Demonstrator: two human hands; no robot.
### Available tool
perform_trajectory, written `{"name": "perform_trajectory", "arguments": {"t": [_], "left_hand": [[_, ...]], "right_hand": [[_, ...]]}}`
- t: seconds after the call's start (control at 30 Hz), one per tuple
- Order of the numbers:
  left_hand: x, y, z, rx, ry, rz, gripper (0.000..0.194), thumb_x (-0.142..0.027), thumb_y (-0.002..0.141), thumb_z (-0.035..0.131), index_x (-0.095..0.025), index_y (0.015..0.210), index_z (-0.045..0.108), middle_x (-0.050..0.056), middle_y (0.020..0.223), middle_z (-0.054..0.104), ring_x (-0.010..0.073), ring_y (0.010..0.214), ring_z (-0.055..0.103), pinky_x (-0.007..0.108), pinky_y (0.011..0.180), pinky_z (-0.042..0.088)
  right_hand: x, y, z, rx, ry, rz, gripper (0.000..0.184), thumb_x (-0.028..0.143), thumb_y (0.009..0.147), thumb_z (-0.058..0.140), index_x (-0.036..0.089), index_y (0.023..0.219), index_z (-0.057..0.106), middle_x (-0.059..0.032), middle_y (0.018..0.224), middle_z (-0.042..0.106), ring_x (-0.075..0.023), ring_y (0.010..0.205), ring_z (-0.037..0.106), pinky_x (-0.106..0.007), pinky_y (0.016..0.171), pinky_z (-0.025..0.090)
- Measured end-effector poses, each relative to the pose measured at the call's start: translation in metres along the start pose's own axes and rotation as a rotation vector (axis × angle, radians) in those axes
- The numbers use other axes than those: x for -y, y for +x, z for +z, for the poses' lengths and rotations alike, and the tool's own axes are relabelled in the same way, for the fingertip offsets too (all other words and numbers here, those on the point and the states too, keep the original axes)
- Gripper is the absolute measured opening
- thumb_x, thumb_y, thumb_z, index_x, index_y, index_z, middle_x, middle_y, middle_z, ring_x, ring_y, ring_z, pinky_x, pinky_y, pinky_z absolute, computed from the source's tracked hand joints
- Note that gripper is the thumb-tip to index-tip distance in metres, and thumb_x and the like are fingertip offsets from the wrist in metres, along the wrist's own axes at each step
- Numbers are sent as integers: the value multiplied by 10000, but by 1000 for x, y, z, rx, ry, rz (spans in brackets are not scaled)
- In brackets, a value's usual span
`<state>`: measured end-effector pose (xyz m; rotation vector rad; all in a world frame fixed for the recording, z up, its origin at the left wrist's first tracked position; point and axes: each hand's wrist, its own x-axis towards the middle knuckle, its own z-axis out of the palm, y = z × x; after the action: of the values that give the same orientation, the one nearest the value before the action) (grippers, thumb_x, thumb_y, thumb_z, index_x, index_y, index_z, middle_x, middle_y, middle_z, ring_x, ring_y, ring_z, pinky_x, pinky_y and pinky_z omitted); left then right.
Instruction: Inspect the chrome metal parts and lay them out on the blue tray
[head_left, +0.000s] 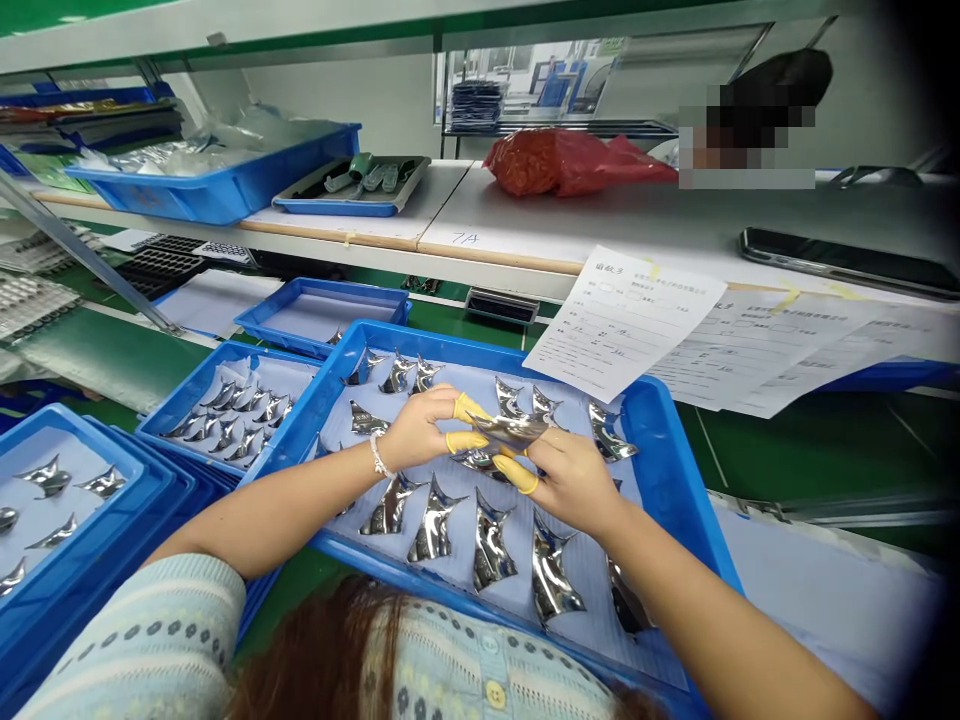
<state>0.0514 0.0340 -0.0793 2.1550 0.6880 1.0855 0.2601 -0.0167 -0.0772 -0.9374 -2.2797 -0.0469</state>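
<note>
Both hands meet over a large blue tray (679,450) lined with pale paper. Between them is a shiny curved metal piece (510,430) with pointed tips. My left hand (424,425), in yellow finger cots, pinches the left end of that piece. My right hand (574,470) grips its other end, a yellow-covered finger beneath it. Below the hands, similar polished metal pieces (491,540) lie in rows on the liner. More of them, such as one piece (397,372), lie at the far side of the tray.
A smaller blue tray (161,408) and stacked blue trays (161,500) with metal pieces stand left. Paper forms (619,320) hang from the shelf (480,262) over the tray's far right. Above are a red bag (555,162), a phone (847,262) and a blue bin (202,200).
</note>
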Motion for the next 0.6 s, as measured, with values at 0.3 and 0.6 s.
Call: {"name": "perform_trajectory", "arguments": {"t": [0.3, 0.6], "left_hand": [[-3, 0, -2, 24, 18, 20, 403, -588, 732, 607, -196, 740, 697, 54, 679, 663, 174, 703, 571, 323, 721, 444], [-6, 1, 4, -35, -454, -324, 310, -438, 705, 690, -152, 711, 571, 5, 645, 592, 116, 590, 542, 265, 604, 459]], "right_hand": [[-3, -1, 2, 118, 137, 186, 421, 454, 910, 411, 184, 697, 653, -97, 734, 657, -193, 681, 593, -284, 623, 441], [-1, 11, -11, 207, 805, 516, 363, 513, 830, 529, 179, 748, 648, -35, 681, 604, -152, 592, 507, -279, 566, 414]]}}
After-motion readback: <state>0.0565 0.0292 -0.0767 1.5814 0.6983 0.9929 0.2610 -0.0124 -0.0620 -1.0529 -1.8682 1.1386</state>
